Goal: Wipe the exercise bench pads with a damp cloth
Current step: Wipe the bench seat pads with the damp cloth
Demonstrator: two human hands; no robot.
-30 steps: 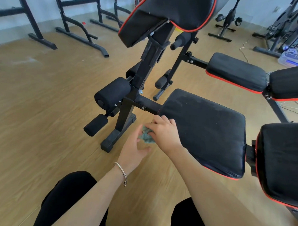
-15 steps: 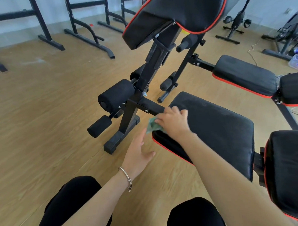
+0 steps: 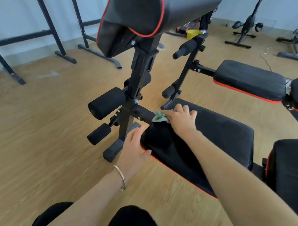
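Note:
A black seat pad (image 3: 217,139) with red piping lies in front of me. My right hand (image 3: 180,120) presses a crumpled green cloth (image 3: 159,116) onto the pad's far left corner, fingers spread over it. My left hand (image 3: 134,150) is flat with straight fingers against the pad's near left edge, thumb touching the red trim. A tilted black pad (image 3: 150,14) rises above on the upright post. Part of another pad (image 3: 290,173) shows at the right edge.
Black foam rollers (image 3: 107,103) and the bench's steel post (image 3: 133,98) stand left of the seat. A second bench pad (image 3: 250,80) sits behind. Dip-stand frames (image 3: 59,39) line the back left wall; exercise bikes (image 3: 244,29) stand at back right. Wooden floor surrounds everything.
My right hand took the cloth away from my left hand and moved it up onto the seat pad's corner. My left hand opened and shifted to the pad's left edge.

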